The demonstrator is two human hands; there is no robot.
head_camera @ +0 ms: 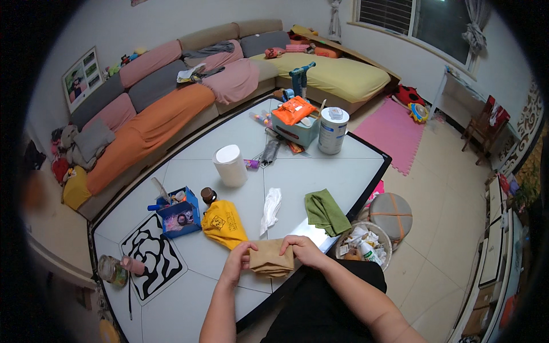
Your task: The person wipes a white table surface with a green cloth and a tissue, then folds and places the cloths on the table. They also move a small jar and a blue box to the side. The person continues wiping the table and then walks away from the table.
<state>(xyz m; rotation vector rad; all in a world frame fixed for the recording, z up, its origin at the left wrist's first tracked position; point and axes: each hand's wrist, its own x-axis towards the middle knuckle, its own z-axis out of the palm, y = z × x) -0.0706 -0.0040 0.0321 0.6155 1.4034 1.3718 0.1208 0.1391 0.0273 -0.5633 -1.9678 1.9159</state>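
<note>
A folded tan cloth (272, 256) is held between both hands, at the near edge of the white table (214, 285). My left hand (238, 260) grips its left side, thumb on top. On the right corner, my right hand (302, 250) pinches the cloth with its fingers bent over the top. Several layers show along its near side. Just beyond my left hand lies a yellow drawstring-type pouch (224, 224) bearing print. A crumpled white cloth or tissue (271, 210) lies farther out, and a folded green cloth (326, 212) rests to the right.
Left of the pouch stand a brown bottle (209, 195) and a blue box (182, 218) of small items. A paper roll (230, 166), a teal basket (296, 132) and a white can (333, 130) stand farther back. A filled waste basket (364, 244) and a grey stool (390, 215) are at right.
</note>
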